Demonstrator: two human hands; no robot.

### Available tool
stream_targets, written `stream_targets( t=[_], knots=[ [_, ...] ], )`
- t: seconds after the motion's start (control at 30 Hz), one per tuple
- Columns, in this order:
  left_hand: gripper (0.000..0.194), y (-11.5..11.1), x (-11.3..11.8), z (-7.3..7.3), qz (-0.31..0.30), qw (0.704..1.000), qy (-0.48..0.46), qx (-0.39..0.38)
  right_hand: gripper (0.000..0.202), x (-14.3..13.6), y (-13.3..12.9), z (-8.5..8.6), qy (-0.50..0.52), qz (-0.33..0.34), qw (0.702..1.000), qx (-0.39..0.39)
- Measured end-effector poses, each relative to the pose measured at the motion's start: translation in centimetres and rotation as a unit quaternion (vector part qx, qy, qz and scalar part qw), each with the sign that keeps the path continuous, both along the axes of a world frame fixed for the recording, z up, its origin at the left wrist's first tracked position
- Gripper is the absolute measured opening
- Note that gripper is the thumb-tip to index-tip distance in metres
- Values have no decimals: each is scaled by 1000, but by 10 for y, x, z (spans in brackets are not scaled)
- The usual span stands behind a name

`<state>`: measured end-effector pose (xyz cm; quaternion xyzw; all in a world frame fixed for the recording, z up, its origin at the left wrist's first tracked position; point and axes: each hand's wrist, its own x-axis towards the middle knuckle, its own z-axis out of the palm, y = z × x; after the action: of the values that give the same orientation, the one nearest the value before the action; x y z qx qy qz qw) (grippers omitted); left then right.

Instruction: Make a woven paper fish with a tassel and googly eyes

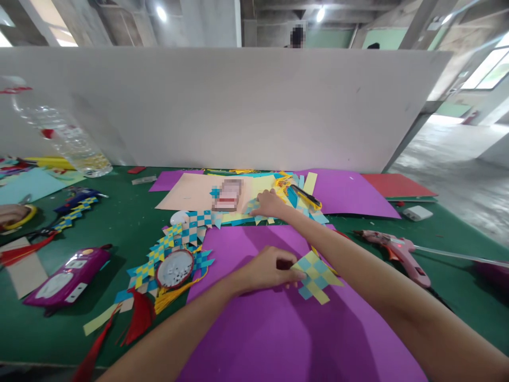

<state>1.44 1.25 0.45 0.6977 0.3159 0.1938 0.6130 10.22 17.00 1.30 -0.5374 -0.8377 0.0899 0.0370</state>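
Observation:
Over a large purple sheet [254,329], my left hand [274,269] pinches the left corner of a woven blue-and-yellow paper piece [316,276]. My right hand [270,204] reaches farther back, fingers bent, over pale yellow paper and woven scraps; whether it grips one is not clear. Beside it lie a yellow tangle of cord [283,184] and a black-and-yellow cutter [306,197]. Left of the purple sheet, a chain of woven checkered pieces [193,229] runs around a round white disc with a red rim [175,269].
A pink glue gun [397,249] and a white adapter [417,213] lie to the right. Red tassels [139,315], a purple device [69,278] and a plastic bottle [63,130] are on the left. Another person's hand [11,215] is at the left edge. A pale board [222,106] stands behind.

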Motion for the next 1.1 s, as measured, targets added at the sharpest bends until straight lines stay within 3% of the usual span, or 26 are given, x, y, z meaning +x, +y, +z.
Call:
stream_targets(
  t=[0.2,0.4,0.53,0.77,0.97,1.1],
  knots=[
    [39,0,1,-3,3,1000,-12,-7,35,9,9,13,46,-22,999,1],
    [40,0,0,-3,7,1000,-22,-16,53,27,22,34,145,-66,987,0],
    [40,1,0,-5,9,1000,-22,-20,57,36,26,43,164,-58,984,-23],
    [40,-1,0,-2,9,999,-29,-26,60,31,9,36,59,30,993,-99],
    [35,-1,0,1,6,1000,-23,-4,36,10,11,24,-45,22,994,-96],
    [24,0,1,1,13,1000,-7,20,35,2,15,26,-73,-1,989,-126]
  ],
)
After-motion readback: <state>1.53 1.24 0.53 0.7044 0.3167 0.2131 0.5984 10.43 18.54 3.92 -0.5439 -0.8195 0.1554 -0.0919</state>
